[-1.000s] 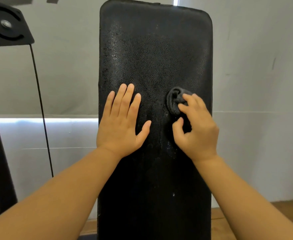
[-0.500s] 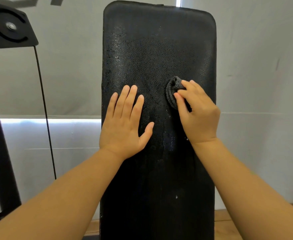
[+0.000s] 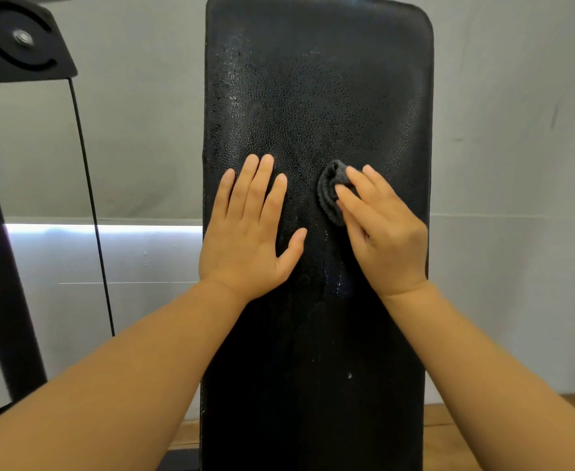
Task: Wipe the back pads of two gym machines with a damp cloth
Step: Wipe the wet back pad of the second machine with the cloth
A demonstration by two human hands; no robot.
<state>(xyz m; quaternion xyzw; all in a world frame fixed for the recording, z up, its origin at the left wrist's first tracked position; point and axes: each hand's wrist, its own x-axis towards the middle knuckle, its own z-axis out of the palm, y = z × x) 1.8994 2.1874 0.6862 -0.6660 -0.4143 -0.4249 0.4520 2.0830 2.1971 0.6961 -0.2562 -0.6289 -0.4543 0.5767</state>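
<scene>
The right hand (image 3: pixel 384 232) pinches a small, bunched, dark grey ribbed cloth (image 3: pixel 330 192) against the tall, bumpy black back pad (image 3: pixel 313 96). Left of it, the left hand (image 3: pixel 248 232) lies flat, fingers spread. Part of the cloth hides under the fingers.

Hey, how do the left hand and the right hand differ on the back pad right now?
The left hand lies flat with fingers spread, bare against the back pad; the right hand presses a bunched dark cloth under its fingers. The left hand sits nearer the pad's left edge, the right hand nearer its right edge. Both rest at about the same height on the pad.
</scene>
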